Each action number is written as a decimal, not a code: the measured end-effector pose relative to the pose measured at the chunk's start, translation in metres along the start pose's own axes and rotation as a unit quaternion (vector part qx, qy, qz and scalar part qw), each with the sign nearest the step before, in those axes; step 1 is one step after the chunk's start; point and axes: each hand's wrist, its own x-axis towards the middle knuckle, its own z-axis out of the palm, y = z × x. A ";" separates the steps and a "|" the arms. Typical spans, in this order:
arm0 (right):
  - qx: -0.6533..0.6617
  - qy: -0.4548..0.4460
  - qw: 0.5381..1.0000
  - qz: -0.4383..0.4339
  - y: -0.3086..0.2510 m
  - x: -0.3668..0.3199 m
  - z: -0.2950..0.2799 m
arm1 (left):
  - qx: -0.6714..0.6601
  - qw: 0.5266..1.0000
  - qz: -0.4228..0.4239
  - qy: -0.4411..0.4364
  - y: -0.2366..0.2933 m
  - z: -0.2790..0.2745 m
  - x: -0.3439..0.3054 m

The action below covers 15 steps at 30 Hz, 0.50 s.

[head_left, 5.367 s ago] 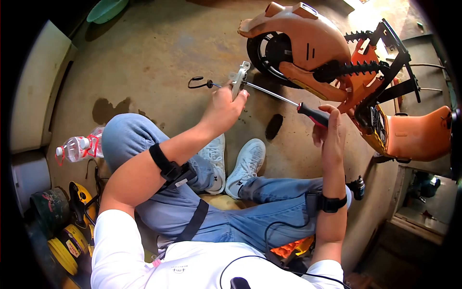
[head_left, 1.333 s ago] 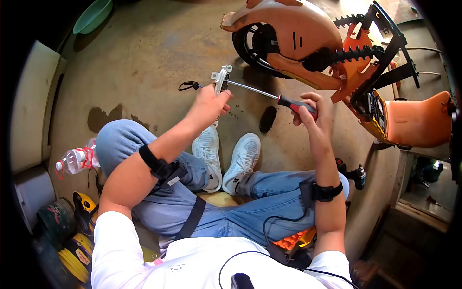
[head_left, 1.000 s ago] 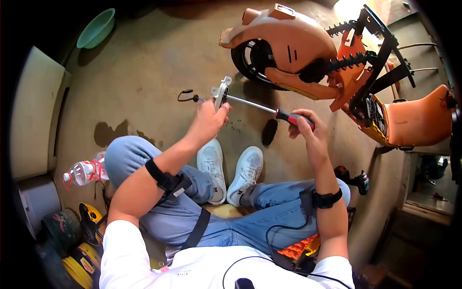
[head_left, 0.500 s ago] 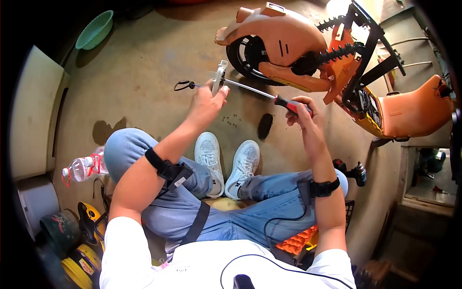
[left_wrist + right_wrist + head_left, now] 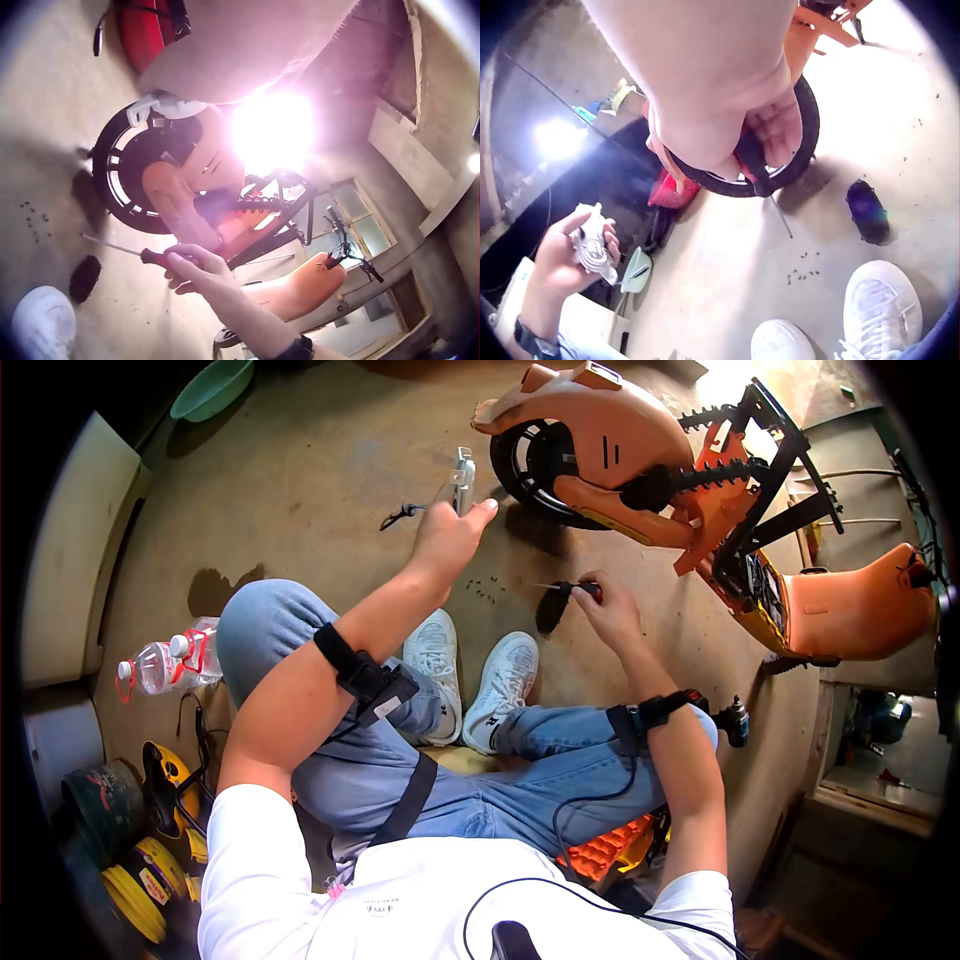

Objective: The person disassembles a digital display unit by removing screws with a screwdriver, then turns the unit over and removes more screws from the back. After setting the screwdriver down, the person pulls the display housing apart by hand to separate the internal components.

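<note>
Blue jeans (image 5: 350, 800) nearest, then the person's right hand (image 5: 618, 615) clamped round a screwdriver (image 5: 590, 591), tip off the pale part (image 5: 463, 472). Small dark bits (image 5: 485, 588) loose on floor (image 5: 340, 510), maybe removed fasteners, too small to tell. Left hand (image 5: 448, 542) holds the part farther out, fingers curled round it; no driving under way, fasteners left in it can't be made out. Beyond, orange scooter (image 5: 650, 455), wheel (image 5: 509, 460) in its shell

Right hand (image 5: 201, 276) grips screwdriver (image 5: 154, 258); wheel (image 5: 105, 182) above; white shoe (image 5: 45, 324) lower left
</note>
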 end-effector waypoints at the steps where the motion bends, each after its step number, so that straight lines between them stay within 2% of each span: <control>1: -0.034 0.008 0.999 -0.006 0.002 0.003 0.008 | -0.001 1.000 0.001 0.001 0.003 0.000 -0.001; 3: -0.026 -0.004 1.000 -0.007 0.004 0.009 0.022 | 0.015 1.000 -0.025 0.009 0.008 0.001 -0.002; 6: -0.059 -0.033 0.997 0.036 0.001 0.012 0.036 | -0.023 0.999 -0.023 0.012 0.006 0.000 0.001; 15: -0.062 -0.038 0.997 0.040 0.013 0.020 0.062 | -0.073 0.996 -0.056 -0.009 -0.006 -0.006 0.012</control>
